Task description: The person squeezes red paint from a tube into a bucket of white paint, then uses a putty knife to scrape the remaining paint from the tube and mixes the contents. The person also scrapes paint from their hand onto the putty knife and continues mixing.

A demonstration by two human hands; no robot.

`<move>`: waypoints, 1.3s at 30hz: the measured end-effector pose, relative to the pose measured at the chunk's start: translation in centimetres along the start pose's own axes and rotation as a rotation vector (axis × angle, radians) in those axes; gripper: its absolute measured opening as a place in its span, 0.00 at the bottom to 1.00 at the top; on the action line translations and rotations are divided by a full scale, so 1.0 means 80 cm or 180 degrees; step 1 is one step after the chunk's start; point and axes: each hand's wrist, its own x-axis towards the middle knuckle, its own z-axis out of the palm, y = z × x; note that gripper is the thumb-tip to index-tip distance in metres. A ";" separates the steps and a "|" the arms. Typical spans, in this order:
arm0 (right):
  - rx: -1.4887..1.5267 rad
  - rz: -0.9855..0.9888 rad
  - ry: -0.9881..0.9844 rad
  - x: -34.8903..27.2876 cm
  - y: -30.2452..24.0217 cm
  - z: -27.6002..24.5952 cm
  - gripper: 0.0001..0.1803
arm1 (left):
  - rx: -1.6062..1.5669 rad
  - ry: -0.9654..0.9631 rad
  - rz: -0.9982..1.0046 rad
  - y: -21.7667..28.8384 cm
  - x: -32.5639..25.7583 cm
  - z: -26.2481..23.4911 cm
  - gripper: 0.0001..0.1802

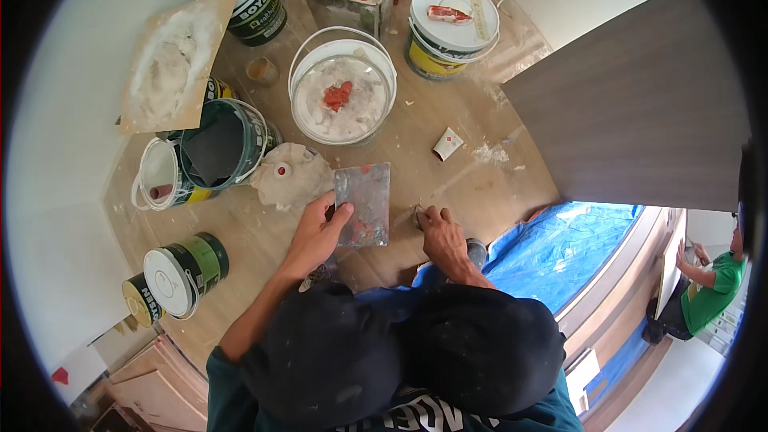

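Note:
My left hand (318, 236) grips a flat rectangular plate (364, 200), its thumb on top. Grey and reddish smears cover the plate. To the right of it, my right hand (445, 238) is closed low over the floor, with a small greyish bit at its fingertips that I cannot make out. Ahead stands a white pail (344, 104) with whitish material and a red lump (338, 96) on top. A small white and dark packet (447, 144) lies ahead of my right hand. Left of the plate sits a crumpled beige bag (292, 178) with a round spout.
Lidded paint pails (452, 28), a rectangular tin (350, 0) and a smeared board (178, 64) stand at the back. On the left are a dark green bucket (220, 144) and a tipped pail (172, 276). Blue sheeting (552, 248) and a co-worker (708, 288) are at right.

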 end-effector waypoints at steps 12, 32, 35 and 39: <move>0.1079 -0.0910 0.1982 0.017 -0.004 -0.177 0.26 | -0.2074 -0.0874 -0.0376 0.060 0.020 0.025 0.21; 0.4094 -0.0571 0.1286 0.090 -0.105 -0.422 0.23 | -0.2816 -0.1295 0.1733 0.149 0.035 -0.056 0.48; 0.2995 -0.1236 0.1094 0.099 -0.157 -0.425 0.22 | -0.2902 -0.1669 0.1971 0.152 0.034 -0.056 0.59; 0.2258 -0.1319 0.1066 0.093 -0.214 -0.415 0.20 | -0.2979 -0.1526 0.1780 0.173 0.028 -0.037 0.63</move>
